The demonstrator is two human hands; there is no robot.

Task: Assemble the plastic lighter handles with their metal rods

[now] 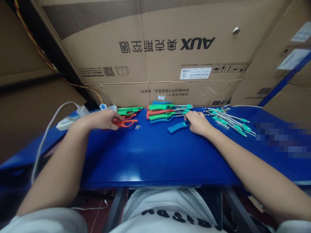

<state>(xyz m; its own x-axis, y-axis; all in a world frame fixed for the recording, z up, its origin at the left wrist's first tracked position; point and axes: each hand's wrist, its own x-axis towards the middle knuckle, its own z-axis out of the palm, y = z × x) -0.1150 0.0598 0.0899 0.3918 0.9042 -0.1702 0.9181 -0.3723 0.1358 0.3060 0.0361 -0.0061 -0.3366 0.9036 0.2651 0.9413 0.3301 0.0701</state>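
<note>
My left hand (107,119) is at the left of the blue table, fingers closed around the end of an orange lighter handle (127,123). Green and red lighter handles (128,111) lie just behind it. Right of centre, my right hand (198,122) grips a blue stick lighter (178,127) near its trigger opening; the fingers hide the rest of it. Between the hands lies a stack of long-nosed lighters (160,112) in green, red and blue with metal tubes. A small heap of tiny metal pieces (138,127) sits near the orange handle.
Loose metal lighter tubes with teal ends (229,119) are piled at the right. A white power strip (64,123) with a cable stands at the left. A printed cardboard sheet (155,64) walls off the back of the blue table (150,155).
</note>
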